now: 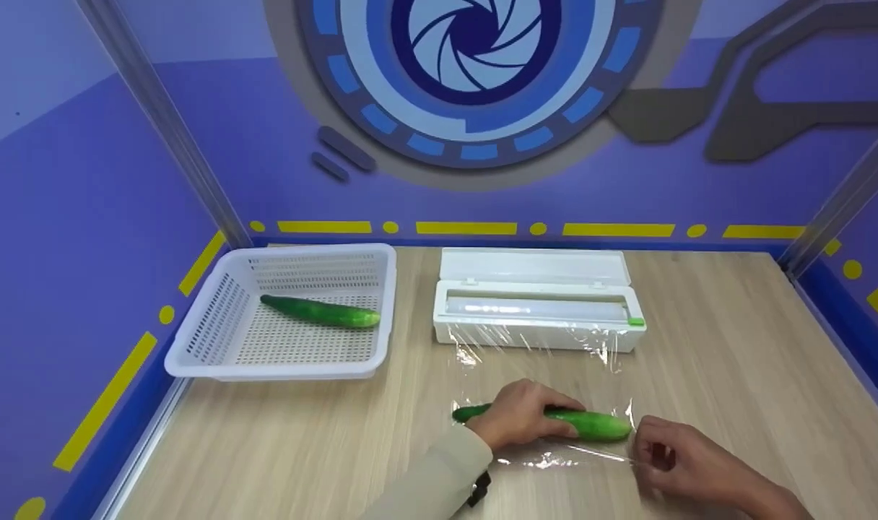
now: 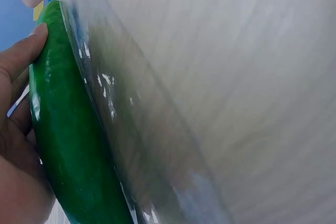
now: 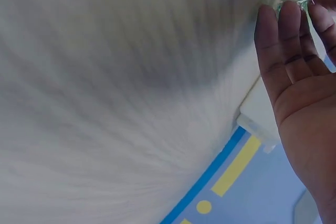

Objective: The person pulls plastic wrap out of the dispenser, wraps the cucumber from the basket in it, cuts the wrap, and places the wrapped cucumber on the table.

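Observation:
A green cucumber (image 1: 592,426) lies on a sheet of clear plastic wrap (image 1: 547,460) on the table. My left hand (image 1: 523,413) grips it around the middle; the left wrist view shows the thumb along one side of the cucumber (image 2: 71,124) with wrap beside it. Just past the cucumber's right end, my right hand (image 1: 679,456) pinches the edge of the wrap between thumb and forefinger. In the right wrist view the other fingers of that hand (image 3: 302,87) extend fairly straight. The wrap runs back to a white dispenser box (image 1: 540,338), whose lid is raised over the roll (image 1: 536,308).
A white plastic basket (image 1: 286,372) holding a second cucumber (image 1: 320,312) stands at the back left. The wooden table (image 1: 302,440) is bounded by blue panels (image 1: 215,144) with yellow marks at the back and sides.

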A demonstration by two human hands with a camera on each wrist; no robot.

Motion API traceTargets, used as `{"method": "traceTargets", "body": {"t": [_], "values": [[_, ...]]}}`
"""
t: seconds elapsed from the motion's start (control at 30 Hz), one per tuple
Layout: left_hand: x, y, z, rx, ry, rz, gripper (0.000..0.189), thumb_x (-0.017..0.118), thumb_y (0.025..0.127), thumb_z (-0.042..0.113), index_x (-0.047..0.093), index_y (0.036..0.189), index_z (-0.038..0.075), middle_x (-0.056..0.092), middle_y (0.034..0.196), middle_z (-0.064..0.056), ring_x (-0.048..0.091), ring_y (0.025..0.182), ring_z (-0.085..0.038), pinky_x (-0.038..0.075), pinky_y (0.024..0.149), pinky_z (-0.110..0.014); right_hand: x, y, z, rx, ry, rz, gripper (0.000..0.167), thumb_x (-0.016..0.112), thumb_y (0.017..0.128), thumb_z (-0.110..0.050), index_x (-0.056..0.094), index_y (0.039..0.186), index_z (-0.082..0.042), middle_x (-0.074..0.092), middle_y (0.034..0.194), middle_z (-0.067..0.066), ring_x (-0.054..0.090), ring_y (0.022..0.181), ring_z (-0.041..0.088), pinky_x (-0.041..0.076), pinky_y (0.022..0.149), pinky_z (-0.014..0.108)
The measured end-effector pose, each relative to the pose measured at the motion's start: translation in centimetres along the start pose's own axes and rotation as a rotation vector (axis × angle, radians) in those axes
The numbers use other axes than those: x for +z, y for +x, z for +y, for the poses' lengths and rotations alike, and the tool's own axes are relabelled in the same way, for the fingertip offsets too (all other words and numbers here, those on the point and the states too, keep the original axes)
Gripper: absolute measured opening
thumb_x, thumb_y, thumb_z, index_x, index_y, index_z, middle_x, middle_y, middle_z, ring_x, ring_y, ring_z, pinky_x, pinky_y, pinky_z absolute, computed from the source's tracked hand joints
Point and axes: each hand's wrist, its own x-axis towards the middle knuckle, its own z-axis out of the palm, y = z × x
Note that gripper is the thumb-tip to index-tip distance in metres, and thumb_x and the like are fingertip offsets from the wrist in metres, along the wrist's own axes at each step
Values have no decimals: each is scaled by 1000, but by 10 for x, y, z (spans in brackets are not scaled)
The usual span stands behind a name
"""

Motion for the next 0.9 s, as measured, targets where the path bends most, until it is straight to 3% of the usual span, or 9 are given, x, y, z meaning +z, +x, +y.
{"method": "traceTargets", "body": {"t": [0.27, 0.47, 0.73, 0.9], "values": [[3, -5, 1, -27, 9, 13, 36, 84, 92, 41, 80, 127, 32, 75, 120, 19, 64, 101, 8, 46, 88, -15, -7, 4, -7, 138, -8, -22, 38, 76, 80, 10, 58, 88, -22, 60, 85, -16, 58, 77, 4, 50, 61, 26], [0, -1, 4, -4, 3, -3, 37, 82, 94, 40, 79, 129, 31, 75, 123, 18, 64, 105, 7, 45, 92, -15, -17, 7, -8, 248, -18, -14, 31, 76, 84, 5, 59, 90, -20, 62, 87, -12, 57, 80, 5, 50, 64, 25], [-7, 0, 1, -14, 8, -21, 37, 83, 94, 38, 79, 130, 31, 74, 124, 17, 64, 110, 5, 45, 93, -15, -17, 12, -7, 211, -36, 46, 31, 78, 84, 7, 61, 89, -18, 63, 87, -11, 58, 81, 5, 50, 67, 24], [-2, -4, 2, -3, -20, -34, 37, 84, 93, 35, 79, 129, 28, 75, 123, 15, 65, 110, 4, 45, 92, -15, -11, 6, -10, 199, -14, 80, 30, 79, 86, 6, 62, 87, -18, 63, 85, -11, 58, 80, 4, 49, 67, 22]]}}
